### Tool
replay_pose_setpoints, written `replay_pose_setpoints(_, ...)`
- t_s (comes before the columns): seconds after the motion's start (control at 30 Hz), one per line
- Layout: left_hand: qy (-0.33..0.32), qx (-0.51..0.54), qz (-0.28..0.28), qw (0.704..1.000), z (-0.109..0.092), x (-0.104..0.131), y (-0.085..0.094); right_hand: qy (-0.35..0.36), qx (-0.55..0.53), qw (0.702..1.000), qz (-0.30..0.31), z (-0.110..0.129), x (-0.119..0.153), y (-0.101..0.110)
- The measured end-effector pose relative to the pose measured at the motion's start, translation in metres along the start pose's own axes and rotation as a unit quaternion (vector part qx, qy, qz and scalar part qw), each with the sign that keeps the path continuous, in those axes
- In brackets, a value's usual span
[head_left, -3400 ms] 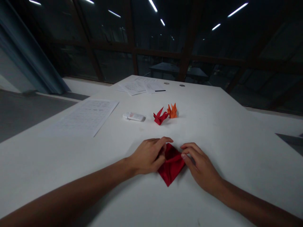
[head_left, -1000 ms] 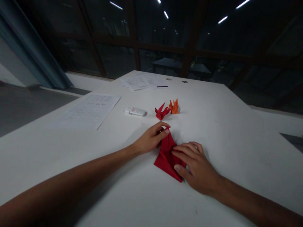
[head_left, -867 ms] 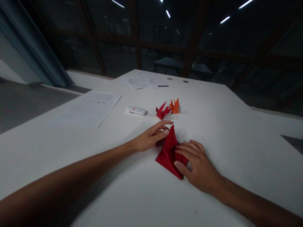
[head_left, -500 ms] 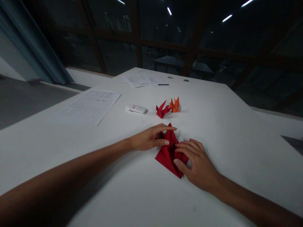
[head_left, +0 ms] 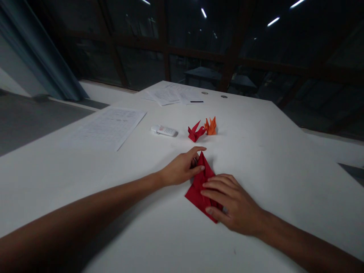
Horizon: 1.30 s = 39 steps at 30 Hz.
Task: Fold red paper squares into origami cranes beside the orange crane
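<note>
A folded sheet of red paper [head_left: 196,195] lies on the white table, its narrow tip pointing away from me. My left hand [head_left: 182,167] is at the upper left of that tip, thumb on the paper and index finger stretched past the point, with a gap between them. My right hand [head_left: 233,201] rests over the paper's right part, fingers spread and lying nearly flat on it. Beyond the hands stand a small red folded paper figure [head_left: 195,132] and an orange one [head_left: 211,127], side by side.
A white handheld device [head_left: 164,131] lies left of the paper figures. A written sheet [head_left: 106,127] is on the table's left side. More papers [head_left: 167,94] and a dark pen [head_left: 196,101] lie near the far edge, with two round discs to their right.
The red paper has shifted slightly toward me. My left index finger has drawn back a little from beyond the tip. My right hand has moved left and flattened over the paper.
</note>
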<state>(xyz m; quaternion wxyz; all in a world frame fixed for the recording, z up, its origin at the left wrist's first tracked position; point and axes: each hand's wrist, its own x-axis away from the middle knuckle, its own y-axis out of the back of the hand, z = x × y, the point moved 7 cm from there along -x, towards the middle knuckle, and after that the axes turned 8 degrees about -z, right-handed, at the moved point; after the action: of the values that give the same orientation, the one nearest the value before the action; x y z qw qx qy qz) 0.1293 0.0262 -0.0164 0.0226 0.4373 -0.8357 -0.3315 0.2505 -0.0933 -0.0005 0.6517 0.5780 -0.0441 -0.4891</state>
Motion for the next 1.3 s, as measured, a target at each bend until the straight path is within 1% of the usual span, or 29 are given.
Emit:
replay_pose_setpoints(0.1, -0.004, 0.009, -0.011, 1.000, -0.001, 0.000, 0.001, 0.019, -0.002, 1.000, 0.024, 0.003, 0.000, -0.005)
replay_pose_setpoints(0.27, 0.010, -0.007, -0.026, 1.000, 0.001, -0.003, 0.002, 0.035, -0.010, 0.999, 0.031, 0.005, 0.000, -0.006)
replay_pose_setpoints(0.33, 0.013, -0.009, -0.026, 1.000, 0.001, -0.003, 0.002, 0.036, -0.021, 0.999, 0.023, 0.005, 0.001, -0.004)
replay_pose_setpoints(0.4, 0.010, 0.002, -0.023, 1.000, 0.001, -0.003, 0.002, 0.008, -0.030, 0.999, -0.016, 0.001, 0.001, 0.001)
replay_pose_setpoints(0.43, 0.007, 0.013, -0.019, 1.000, 0.000, -0.003, 0.002, -0.022, -0.031, 0.998, -0.046, -0.005, 0.001, 0.005)
replay_pose_setpoints(0.5, -0.001, 0.042, -0.011, 0.999, -0.001, -0.002, 0.002, -0.106, -0.021, 0.989, -0.099, -0.020, 0.003, 0.010)
replay_pose_setpoints(0.53, -0.002, 0.056, -0.007, 0.998, -0.001, -0.002, 0.002, -0.149, -0.014, 0.983, -0.109, -0.028, 0.005, 0.011)
replay_pose_setpoints(0.6, 0.000, 0.078, -0.003, 0.997, 0.000, -0.001, 0.002, -0.210, -0.001, 0.973, -0.100, -0.040, 0.007, 0.008)
replay_pose_setpoints(0.67, 0.005, 0.095, 0.000, 0.995, 0.000, -0.001, 0.002, -0.230, 0.007, 0.970, -0.075, -0.045, 0.006, 0.004)
replay_pose_setpoints(0.77, 0.011, 0.136, 0.013, 0.991, -0.004, 0.001, 0.001, -0.217, 0.012, 0.975, -0.052, -0.044, 0.003, 0.001)
replay_pose_setpoints(0.9, 0.021, 0.204, 0.061, 0.977, -0.008, 0.004, -0.005, -0.240, 0.006, 0.968, -0.065, -0.045, 0.002, 0.005)
replay_pose_setpoints(1.0, 0.028, 0.214, 0.103, 0.971, -0.008, 0.006, -0.009, -0.261, -0.009, 0.962, -0.078, -0.049, 0.003, 0.007)
replay_pose_setpoints(1.07, 0.027, 0.200, 0.105, 0.974, -0.006, 0.005, -0.010, -0.269, -0.018, 0.959, -0.082, -0.051, 0.004, 0.007)
replay_pose_setpoints(1.13, 0.021, 0.167, 0.093, 0.981, -0.005, 0.004, -0.009, -0.275, -0.024, 0.958, -0.083, -0.052, 0.004, 0.007)
replay_pose_setpoints(1.23, -0.001, 0.067, 0.064, 0.996, -0.007, 0.002, -0.007, -0.272, -0.023, 0.959, -0.080, -0.051, 0.004, 0.007)
replay_pose_setpoints(1.3, -0.019, -0.013, 0.041, 0.999, -0.009, 0.002, -0.006, -0.260, -0.019, 0.963, -0.075, -0.049, 0.003, 0.008)
